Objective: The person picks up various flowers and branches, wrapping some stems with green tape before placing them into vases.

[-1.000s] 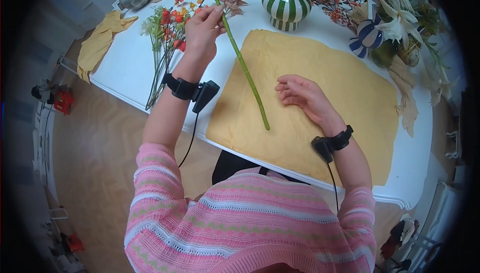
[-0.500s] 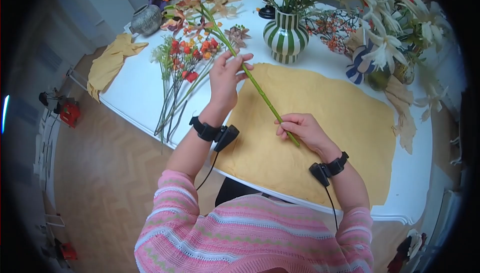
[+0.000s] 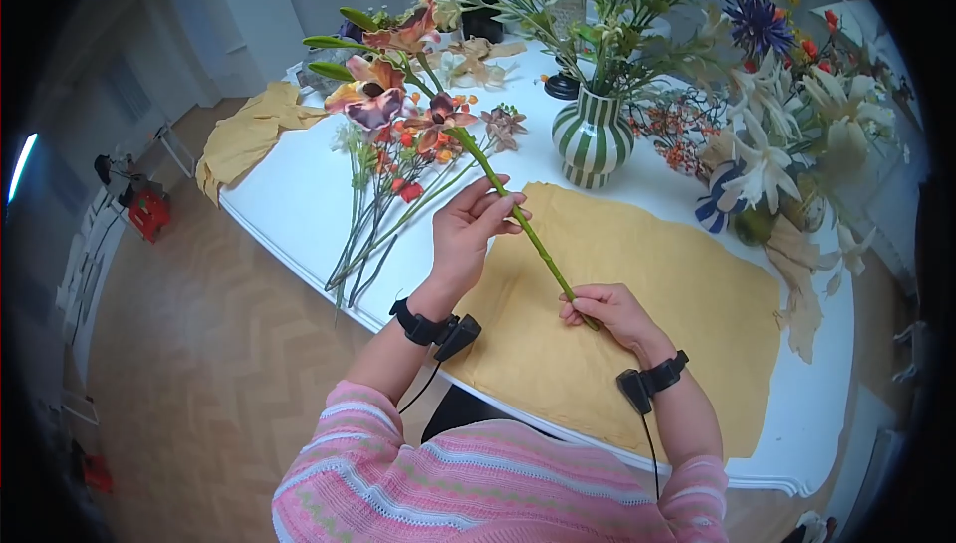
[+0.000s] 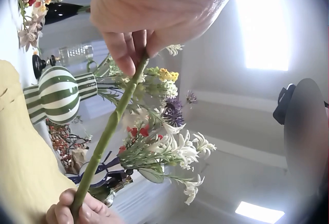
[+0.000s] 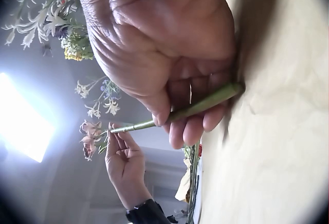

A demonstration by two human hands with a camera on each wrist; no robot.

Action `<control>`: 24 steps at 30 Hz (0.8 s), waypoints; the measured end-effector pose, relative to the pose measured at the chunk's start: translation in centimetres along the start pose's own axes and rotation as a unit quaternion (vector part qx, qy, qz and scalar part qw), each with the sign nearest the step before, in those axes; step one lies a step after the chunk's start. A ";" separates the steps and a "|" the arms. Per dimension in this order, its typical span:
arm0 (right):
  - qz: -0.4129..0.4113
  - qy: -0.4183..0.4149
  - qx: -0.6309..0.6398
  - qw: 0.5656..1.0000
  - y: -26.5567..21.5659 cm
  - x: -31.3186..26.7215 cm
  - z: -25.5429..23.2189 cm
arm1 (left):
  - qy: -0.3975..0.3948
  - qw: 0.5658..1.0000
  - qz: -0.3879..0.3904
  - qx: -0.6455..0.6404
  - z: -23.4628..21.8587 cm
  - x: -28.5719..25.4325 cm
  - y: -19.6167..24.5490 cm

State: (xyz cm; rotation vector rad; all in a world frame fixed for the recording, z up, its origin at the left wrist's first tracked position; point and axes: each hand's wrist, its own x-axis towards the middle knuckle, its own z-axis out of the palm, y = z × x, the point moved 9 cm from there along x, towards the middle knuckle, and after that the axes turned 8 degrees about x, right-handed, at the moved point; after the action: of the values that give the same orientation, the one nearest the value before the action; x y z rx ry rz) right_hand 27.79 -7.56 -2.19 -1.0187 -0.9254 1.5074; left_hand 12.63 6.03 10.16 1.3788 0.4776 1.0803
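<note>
A long green orchid stem (image 3: 543, 254), topped with pink, yellow and purple blooms (image 3: 373, 95) and green buds, slants across the front of my body. Partway up, my left hand (image 3: 470, 236) pinches it between thumb and fingers. Down by the cut end, my right hand (image 3: 614, 316) grips the stem, with the thumb on one side and curled fingers behind. In the right wrist view the stem's end (image 5: 221, 94) pokes out past the fingers, close over the tan wrapping paper (image 5: 277, 147). The paper lies spread on the white table beneath both hands.
Left of the paper lie loose stems with red and orange blossoms (image 3: 408, 189). A green-and-white striped vase (image 3: 593, 139) of flowers stands behind it. White lilies (image 3: 762, 179) and a blue-striped vase (image 3: 715, 202) are at right. Crumpled tan paper (image 3: 254, 135) hangs over the table's left edge.
My right hand, earlier apart from the stem over the paper, has come to grip its lower end. The head view has tilted up, bringing the blooms into sight.
</note>
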 end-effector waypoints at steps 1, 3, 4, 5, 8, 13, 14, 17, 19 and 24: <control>0.001 0.000 0.003 1.000 0.0 0.0 0.1 | -0.001 1.000 -0.001 0.001 0.1 -0.2 0.2; 0.002 0.000 0.008 1.000 -0.1 -0.1 0.1 | -0.004 1.000 0.003 0.008 0.3 -0.6 0.7; 0.003 0.003 0.016 1.000 -0.1 -0.2 0.1 | -0.005 1.000 0.007 0.007 0.5 -0.8 1.0; 0.000 0.003 0.015 1.000 -0.2 -0.3 0.2 | -0.013 1.000 0.001 0.016 0.7 -1.0 1.1; 0.000 0.001 0.022 1.000 -0.1 -0.3 0.2 | -0.022 0.999 0.002 0.031 1.3 -1.2 1.6; -0.005 -0.010 0.029 1.000 0.1 -0.2 0.1 | -0.025 0.998 0.009 0.060 2.2 -1.6 2.1; -0.008 -0.009 0.030 0.999 0.1 -0.2 0.0 | -0.028 0.998 0.010 0.061 2.4 -1.8 2.2; -0.013 -0.006 0.041 0.999 0.3 -0.2 -0.2 | -0.035 0.997 0.018 0.074 2.9 -1.7 2.7; -0.021 -0.006 0.063 0.998 0.4 0.0 -0.4 | -0.030 0.996 0.041 0.078 3.1 -1.3 3.4; -0.102 0.051 0.133 0.984 -0.5 0.2 -1.8 | 0.003 0.982 0.139 0.129 3.6 2.5 9.6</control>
State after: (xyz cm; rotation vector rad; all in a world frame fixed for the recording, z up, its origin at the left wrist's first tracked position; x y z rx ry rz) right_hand 29.66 -7.21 -2.33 -0.7750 -0.7100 1.3511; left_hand 13.57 4.62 20.60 1.7089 0.4498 1.2812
